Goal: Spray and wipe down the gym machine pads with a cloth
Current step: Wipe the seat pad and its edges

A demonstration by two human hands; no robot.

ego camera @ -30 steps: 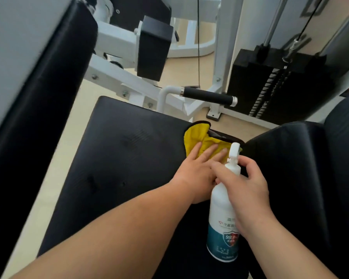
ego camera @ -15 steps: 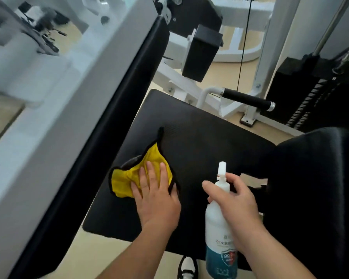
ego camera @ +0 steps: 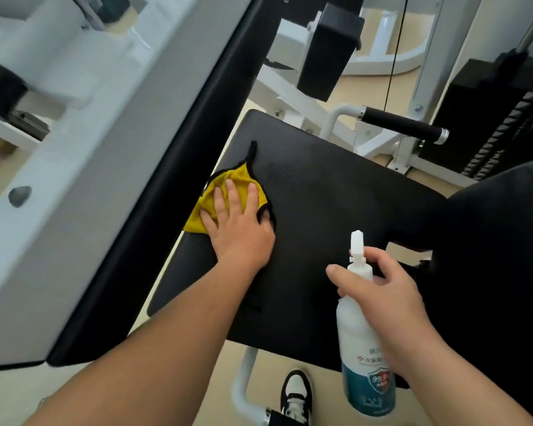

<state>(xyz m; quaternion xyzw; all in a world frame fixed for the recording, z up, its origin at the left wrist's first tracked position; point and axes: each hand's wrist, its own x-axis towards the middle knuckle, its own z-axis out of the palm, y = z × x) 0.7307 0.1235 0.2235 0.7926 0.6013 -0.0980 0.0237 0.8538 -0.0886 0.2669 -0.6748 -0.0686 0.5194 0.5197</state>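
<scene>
Yellow cloth (ego camera: 204,212) sits on the black seat pad (ego camera: 336,195), pressed flat beneath the straight, spread fingers (ego camera: 220,204) of the left hand (ego camera: 240,233), close to the upright back pad (ego camera: 173,167). The right hand (ego camera: 388,290) has its fingers wrapped round the white spray bottle (ego camera: 362,361), off to the right of the cloth. Looks like the wiping step to me; the next move would want an even sweep rightward from those fingers across the bare pad.

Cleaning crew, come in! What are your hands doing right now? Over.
Left hand flat on yellow cloth, pressing it onto seat pad. Right hand grips spray bottle, nozzle up. Nothing blocking the cloth on the pad.
</scene>
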